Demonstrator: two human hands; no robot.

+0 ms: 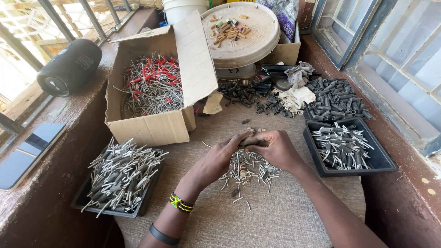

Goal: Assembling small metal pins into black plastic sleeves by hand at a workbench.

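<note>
Both my hands met over the loose pile of small metal pins (248, 170) on the cloth. My left hand (220, 156) and right hand (275, 148) were curled shut around 1 dark sleeve piece (251, 142) pinched between the fingertips, just above the pile. 2 trays, left tray (87, 195) and right tray (381, 160), already held many assembled pieces; the pile remained, so I judged it partway through.
</note>
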